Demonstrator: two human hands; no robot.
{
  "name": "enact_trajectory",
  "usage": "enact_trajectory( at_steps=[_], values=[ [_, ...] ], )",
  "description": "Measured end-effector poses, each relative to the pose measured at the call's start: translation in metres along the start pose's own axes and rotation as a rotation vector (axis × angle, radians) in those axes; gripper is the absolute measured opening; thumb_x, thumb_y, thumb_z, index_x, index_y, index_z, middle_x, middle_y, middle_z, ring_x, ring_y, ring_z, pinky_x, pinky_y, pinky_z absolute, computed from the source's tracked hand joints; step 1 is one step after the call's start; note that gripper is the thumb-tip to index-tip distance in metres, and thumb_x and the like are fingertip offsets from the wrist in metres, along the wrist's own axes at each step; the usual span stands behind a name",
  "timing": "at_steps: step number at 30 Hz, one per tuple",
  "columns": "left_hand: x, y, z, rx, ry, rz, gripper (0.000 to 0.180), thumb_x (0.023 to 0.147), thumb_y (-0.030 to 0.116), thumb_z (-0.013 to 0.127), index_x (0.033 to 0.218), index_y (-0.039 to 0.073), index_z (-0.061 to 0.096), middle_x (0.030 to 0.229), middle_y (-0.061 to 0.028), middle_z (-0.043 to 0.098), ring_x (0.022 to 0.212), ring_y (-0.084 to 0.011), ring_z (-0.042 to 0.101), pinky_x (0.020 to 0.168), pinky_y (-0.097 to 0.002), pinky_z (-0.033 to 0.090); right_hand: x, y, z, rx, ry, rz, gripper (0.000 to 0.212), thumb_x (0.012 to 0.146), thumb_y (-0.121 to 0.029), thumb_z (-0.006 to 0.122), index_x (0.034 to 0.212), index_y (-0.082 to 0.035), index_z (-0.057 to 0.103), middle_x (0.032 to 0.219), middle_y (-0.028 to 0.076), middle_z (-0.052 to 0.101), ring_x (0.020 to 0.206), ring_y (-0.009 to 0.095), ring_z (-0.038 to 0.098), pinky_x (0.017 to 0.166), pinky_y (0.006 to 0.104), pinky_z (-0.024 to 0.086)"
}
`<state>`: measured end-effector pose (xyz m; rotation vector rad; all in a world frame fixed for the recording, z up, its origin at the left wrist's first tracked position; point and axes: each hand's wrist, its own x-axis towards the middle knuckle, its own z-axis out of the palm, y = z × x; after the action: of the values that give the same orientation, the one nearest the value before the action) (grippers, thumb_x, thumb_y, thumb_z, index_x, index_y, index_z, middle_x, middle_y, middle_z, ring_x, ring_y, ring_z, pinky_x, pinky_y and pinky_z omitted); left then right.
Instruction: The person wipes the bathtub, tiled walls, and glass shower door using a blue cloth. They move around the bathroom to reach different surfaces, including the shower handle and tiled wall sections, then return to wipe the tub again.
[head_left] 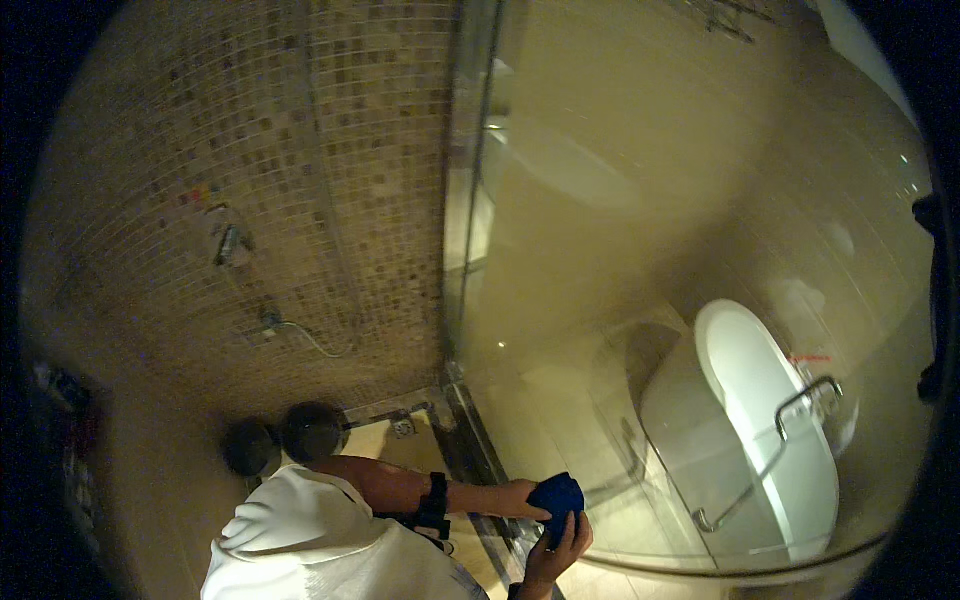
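My left hand [519, 499] and my right hand [560, 552] both hold a dark blue folded cloth [558, 497]. The left fingers go behind the cloth and are partly hidden. My right hand grips its lower edge from the near side. A black strap sits around my left wrist. The cloth is close to the curved glass shower panel [600, 420], but I cannot tell whether it touches the glass. A metal bar handle [752, 478] is on the glass to the right of my hands.
Behind the glass stands a white bathtub [722, 345]. Two dark round buckets [312, 432] sit near the mosaic-tiled wall [380, 200] on the left. That wall carries a shower valve [230, 243] and a hose [315, 345]. A floor drain [403, 427] lies near the corner.
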<state>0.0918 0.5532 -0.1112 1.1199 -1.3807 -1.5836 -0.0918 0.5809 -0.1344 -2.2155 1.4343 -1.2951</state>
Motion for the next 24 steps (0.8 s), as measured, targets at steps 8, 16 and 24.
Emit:
enact_trajectory(
  at_steps=[8, 16, 24],
  values=[
    [-0.042, 0.006, -0.057, 0.148, 0.003, -0.197, 0.055, 0.088, 0.033, 0.069, 0.128, -0.001, 0.051, 0.107, -0.0114, 0.066, 0.097, -0.0177, 0.059, 0.085, -0.0349, 0.049, 0.019, 0.021, 0.028, 1.049, -0.271, 0.571, 0.095, 0.071, 0.001, 0.073, 0.149, -0.007, 0.021, 0.137, 0.017, 0.045, 0.121, 0.028, 0.048, 0.1, 0.0375, 0.041],
    [-0.132, 0.01, -0.122, 0.226, 0.394, -0.054, 0.058, 0.085, 0.038, 0.072, 0.127, 0.003, 0.052, 0.099, -0.0083, 0.067, 0.084, -0.016, 0.063, 0.076, -0.032, 0.051, 0.037, -0.05, 0.106, 0.721, -0.516, 0.653, 0.034, 0.08, -0.005, 0.069, 0.113, 0.0, 0.061, 0.098, 0.007, 0.066, 0.083, 0.015, 0.058, 0.075, 0.0283, 0.047],
    [-0.252, -0.005, -0.214, 0.14, 0.938, 0.033, 0.039, 0.086, 0.032, 0.072, 0.111, 0.004, 0.062, 0.096, -0.0074, 0.07, 0.087, -0.0143, 0.064, 0.079, -0.0324, 0.051, 0.069, -0.228, 0.212, 0.849, -0.607, 0.224, 0.034, 0.083, 0.001, 0.067, 0.114, -0.001, 0.053, 0.101, 0.007, 0.062, 0.09, 0.014, 0.057, 0.084, 0.0274, 0.046]
  ],
)
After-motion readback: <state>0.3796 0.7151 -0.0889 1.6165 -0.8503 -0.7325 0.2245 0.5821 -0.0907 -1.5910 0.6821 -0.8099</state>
